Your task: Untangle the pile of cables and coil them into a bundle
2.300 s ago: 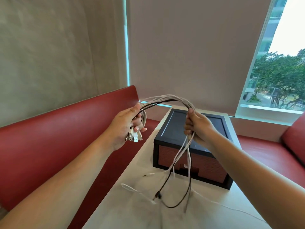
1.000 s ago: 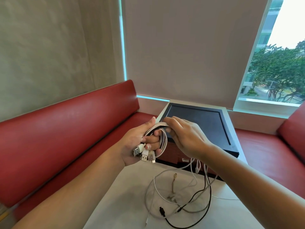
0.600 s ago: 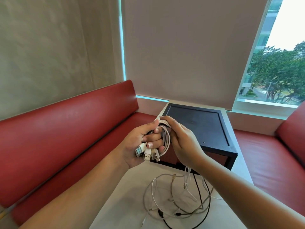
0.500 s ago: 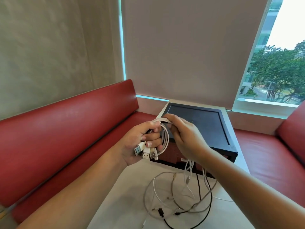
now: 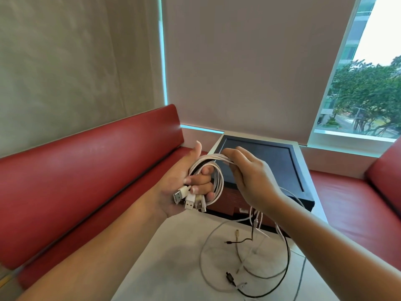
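My left hand (image 5: 184, 183) grips a coil of white and black cables (image 5: 217, 181) above the table's near left side; three USB plugs (image 5: 188, 199) stick out below its fingers. My right hand (image 5: 249, 177) pinches the strands at the top of the coil, fingers curled round them. From under that hand the loose cable tails (image 5: 256, 257) hang down and lie in open loops on the white table (image 5: 173, 268), white and black ends mixed.
A black-topped box with brick-patterned sides (image 5: 271, 170) stands on the table just behind my hands. A red bench seat (image 5: 86, 170) runs along the left and continues at the right. A window with a blind lies beyond.
The wide arc of cables held between my hands has been wound into a small coil in my left hand. My right hand has laid another turn over the top; the tails on the table shifted.
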Demonstrator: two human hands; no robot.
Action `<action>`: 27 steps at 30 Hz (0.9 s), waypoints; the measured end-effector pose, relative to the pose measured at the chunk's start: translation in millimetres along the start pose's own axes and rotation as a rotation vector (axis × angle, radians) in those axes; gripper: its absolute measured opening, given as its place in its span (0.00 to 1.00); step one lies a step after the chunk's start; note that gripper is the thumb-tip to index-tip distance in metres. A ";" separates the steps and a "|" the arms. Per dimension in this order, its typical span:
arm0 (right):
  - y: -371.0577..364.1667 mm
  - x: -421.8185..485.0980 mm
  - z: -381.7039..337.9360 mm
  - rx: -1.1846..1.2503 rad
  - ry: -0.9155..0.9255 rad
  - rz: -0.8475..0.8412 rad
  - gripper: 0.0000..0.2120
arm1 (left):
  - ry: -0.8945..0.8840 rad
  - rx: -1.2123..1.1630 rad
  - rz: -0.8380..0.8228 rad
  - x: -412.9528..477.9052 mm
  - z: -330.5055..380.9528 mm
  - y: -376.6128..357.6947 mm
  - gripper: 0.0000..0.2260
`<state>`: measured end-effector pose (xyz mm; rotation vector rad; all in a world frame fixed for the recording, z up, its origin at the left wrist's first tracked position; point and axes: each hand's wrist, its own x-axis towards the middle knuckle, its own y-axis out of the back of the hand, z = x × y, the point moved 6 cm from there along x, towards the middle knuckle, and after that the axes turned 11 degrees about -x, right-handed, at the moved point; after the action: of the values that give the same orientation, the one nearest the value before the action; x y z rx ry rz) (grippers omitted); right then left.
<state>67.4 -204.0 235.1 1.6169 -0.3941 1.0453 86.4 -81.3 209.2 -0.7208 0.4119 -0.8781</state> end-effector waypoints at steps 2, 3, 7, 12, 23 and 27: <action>-1.0 0.3 -0.5 0.036 -0.030 -0.027 0.12 | -0.018 -0.021 0.008 1.6 1.4 -0.2 0.23; -1.4 -0.3 -1.1 0.061 -0.054 -0.041 0.11 | -0.038 -0.015 0.022 1.9 2.3 -0.6 0.23; -4.2 -8.3 -6.1 0.314 -0.180 -0.074 0.17 | -0.128 0.031 0.056 2.7 4.2 -4.8 0.21; -23.7 -16.0 -12.5 0.826 -0.473 -0.145 0.18 | -0.180 -0.015 0.047 4.8 5.4 -8.1 0.21; -42.7 -24.2 -30.9 1.246 -0.755 -0.142 0.19 | -0.302 -0.113 0.051 16.1 5.2 -6.1 0.21; -54.9 -30.7 -28.5 1.217 -0.806 -0.104 0.27 | -0.317 -0.124 0.087 17.7 3.3 -2.8 0.21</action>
<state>77.9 -168.2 177.1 3.1205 -0.1573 0.4534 97.1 -95.6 212.8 -0.9336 0.2141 -0.6461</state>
